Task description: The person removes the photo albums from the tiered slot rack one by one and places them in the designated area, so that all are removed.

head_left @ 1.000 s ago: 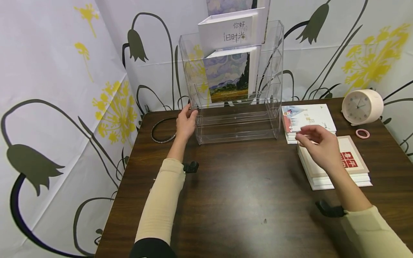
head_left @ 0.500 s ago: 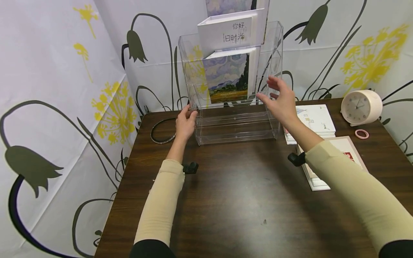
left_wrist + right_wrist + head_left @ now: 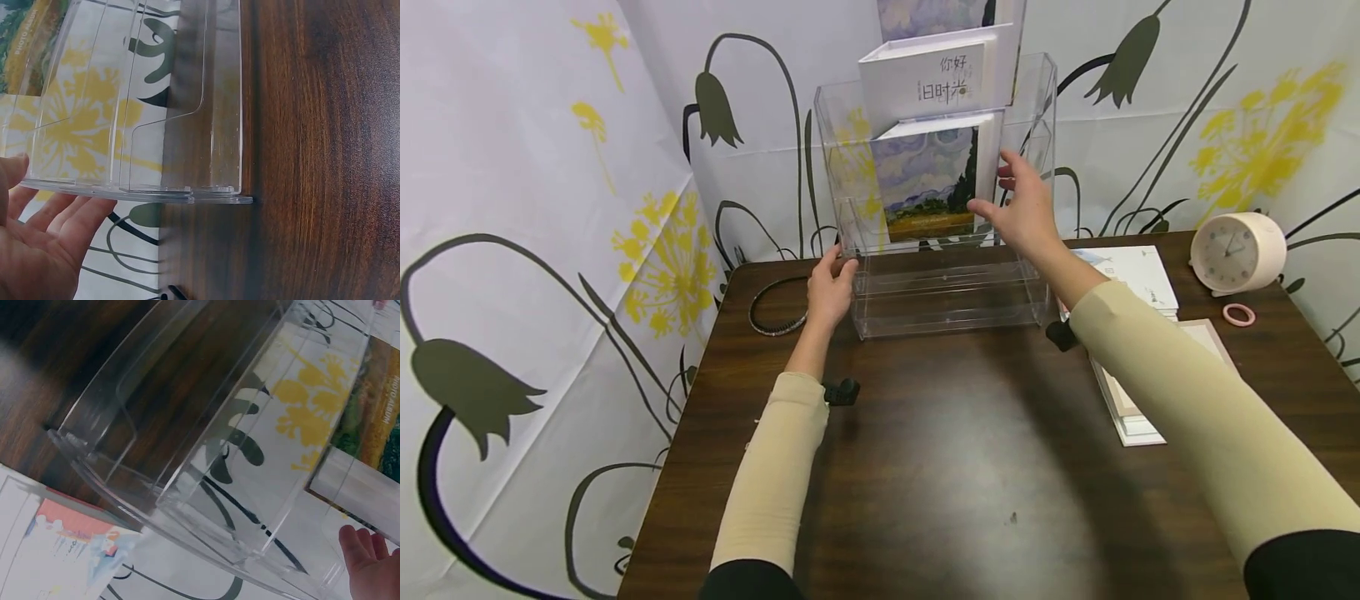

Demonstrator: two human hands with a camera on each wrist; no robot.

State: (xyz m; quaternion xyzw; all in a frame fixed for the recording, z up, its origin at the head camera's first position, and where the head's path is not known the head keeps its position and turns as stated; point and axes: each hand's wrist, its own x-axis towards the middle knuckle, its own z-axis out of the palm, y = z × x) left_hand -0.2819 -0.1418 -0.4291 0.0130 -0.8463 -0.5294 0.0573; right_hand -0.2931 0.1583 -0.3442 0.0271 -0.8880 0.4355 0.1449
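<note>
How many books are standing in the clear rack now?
3 are visible in the head view: a painting-cover book in front, a white book above and behind it, and another painting-cover book at the back, cut off by the picture's edge. More may be hidden behind them.

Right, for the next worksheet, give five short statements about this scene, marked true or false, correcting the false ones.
1. The left hand touches the rack. True.
2. The rack is opaque. False: it is see-through.
3. The clock stands to the right of the rack. True.
4. The right hand holds the clock. False: it is beside an album in the rack.
5. The ring is in the rack. False: it lies on the table.
</note>
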